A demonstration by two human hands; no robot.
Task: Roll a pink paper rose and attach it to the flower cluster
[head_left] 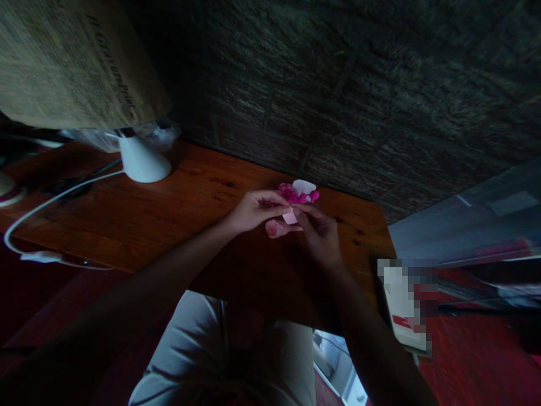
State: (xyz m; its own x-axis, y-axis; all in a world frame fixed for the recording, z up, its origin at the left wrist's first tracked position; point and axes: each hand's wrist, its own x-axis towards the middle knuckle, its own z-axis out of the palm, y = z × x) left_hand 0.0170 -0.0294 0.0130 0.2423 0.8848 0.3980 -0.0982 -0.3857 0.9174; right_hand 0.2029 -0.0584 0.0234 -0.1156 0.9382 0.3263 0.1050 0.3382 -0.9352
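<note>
My left hand [253,210] and my right hand [320,234] meet above the far part of a wooden table [169,220]. Both pinch a small pale pink piece of paper [289,216] between their fingertips. Just behind the fingers lies a cluster of magenta and white paper petals [299,192]. A pink rolled bit [276,228] shows below the left fingers. Dim light hides the finer detail.
A white lamp base [141,160] with a newspaper-print shade [71,62] stands at the back left. A white cable [51,203] loops across the table's left side. A dark brick wall [359,84] rises behind. Papers [408,316] lie at the right edge.
</note>
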